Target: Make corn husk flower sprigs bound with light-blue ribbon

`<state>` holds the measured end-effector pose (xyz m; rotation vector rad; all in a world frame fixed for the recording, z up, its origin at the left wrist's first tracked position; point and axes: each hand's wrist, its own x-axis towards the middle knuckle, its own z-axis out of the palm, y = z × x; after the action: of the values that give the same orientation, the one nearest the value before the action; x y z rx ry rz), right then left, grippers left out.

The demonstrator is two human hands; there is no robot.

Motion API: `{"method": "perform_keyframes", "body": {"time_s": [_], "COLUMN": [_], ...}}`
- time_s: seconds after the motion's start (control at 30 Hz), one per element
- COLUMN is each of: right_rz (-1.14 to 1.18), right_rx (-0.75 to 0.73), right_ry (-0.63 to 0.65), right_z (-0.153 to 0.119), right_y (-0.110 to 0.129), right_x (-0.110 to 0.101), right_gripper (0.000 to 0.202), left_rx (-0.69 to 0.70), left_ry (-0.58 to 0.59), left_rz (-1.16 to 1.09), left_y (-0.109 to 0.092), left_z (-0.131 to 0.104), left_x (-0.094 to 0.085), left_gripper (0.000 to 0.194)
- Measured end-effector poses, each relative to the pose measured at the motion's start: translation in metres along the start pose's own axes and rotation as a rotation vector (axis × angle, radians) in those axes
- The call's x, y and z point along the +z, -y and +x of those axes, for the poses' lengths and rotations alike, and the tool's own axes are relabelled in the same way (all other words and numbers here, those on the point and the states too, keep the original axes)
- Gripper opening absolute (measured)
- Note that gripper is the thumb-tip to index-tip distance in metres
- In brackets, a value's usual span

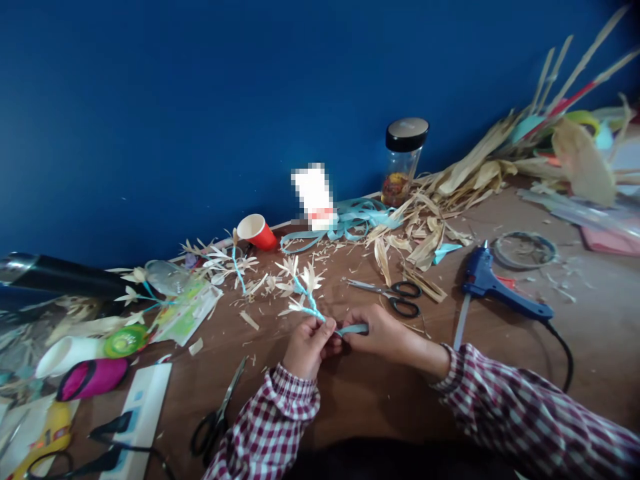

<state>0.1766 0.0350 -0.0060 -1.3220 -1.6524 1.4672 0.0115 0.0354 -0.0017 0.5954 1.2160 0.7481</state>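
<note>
Near the middle of the table, my left hand (pixel 309 343) pinches the stem of a small branch (pixel 309 297) with pale dried-husk flowers and a light-blue wrapped stem. The branch points up and to the left. Just to the right, my right hand (pixel 375 333) is closed on a light-blue ribbon strip (pixel 354 329), which runs to the stem's lower end at my left fingertips. The two hands are very close together. Fingers partly hide the place where strip and stem meet.
Black-handled scissors (pixel 395 293) lie beyond my right hand, others (pixel 217 417) by my left sleeve. A blue glue gun (pixel 493 283) rests right. Behind are a red cup (pixel 259 233), blue ribbon (pixel 357 220), a jar (pixel 403 163) and husks (pixel 430 227). A power strip (pixel 145 413) is left.
</note>
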Motion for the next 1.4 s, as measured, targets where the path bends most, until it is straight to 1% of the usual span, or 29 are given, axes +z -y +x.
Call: {"method": "perform_keyframes", "body": {"time_s": [0.07,0.13,0.2,0.27,0.33,0.43,0.57,0.73,0.9,1.07,1.27,1.4], "right_rz": [0.051,0.093,0.1,0.106,0.117,0.121,0.087,0.08,0.04,-0.001,0.003,-0.035], "right_rx": [0.018,0.048,0.069,0.058,0.029,0.01,0.007,0.014,0.009,0.01,-0.008,-0.026], "right_ry": [0.006,0.013,0.036,0.081,0.12,0.124,0.093,0.107,0.102,0.086,0.106,0.09], "right_z": [0.001,0.001,0.001,-0.001,-0.001,-0.001,-0.001,-0.001,-0.001,0.0,-0.001,-0.001], "right_y": [0.001,0.003,0.007,0.011,0.013,0.014,0.013,0.014,0.012,0.01,0.012,0.009], "right_x": [-0.002,-0.005,-0.009,-0.014,-0.018,-0.021,-0.019,-0.017,-0.014,-0.012,-0.013,-0.011], "right_gripper": [0.009,0.009,0.01,0.014,0.02,0.022,0.021,0.021,0.019,0.021,0.023,0.024], "left_rx": [0.008,0.023,0.049,0.084,0.112,0.119,0.104,0.1,0.077,0.089,0.175,0.255], "left_ry": [0.038,0.03,-0.008,-0.027,-0.026,0.0,0.002,0.0,0.066,0.102,0.099,0.049], "left_rz": [-0.066,-0.082,-0.056,-0.01,0.027,0.051,0.03,0.025,0.035,0.109,0.176,0.2], "left_y": [-0.002,-0.001,0.002,0.005,0.007,0.007,0.007,0.007,0.007,0.008,0.007,0.01], "left_z": [0.0,0.001,0.002,0.003,0.004,0.003,0.001,0.0,0.001,0.001,-0.001,-0.001], "left_x": [0.003,0.004,0.003,0.0,-0.003,-0.006,-0.008,-0.01,-0.011,-0.012,-0.009,-0.007], "left_gripper": [0.038,0.038,0.035,0.033,0.032,0.032,0.032,0.031,0.028,0.032,0.03,0.028]}}
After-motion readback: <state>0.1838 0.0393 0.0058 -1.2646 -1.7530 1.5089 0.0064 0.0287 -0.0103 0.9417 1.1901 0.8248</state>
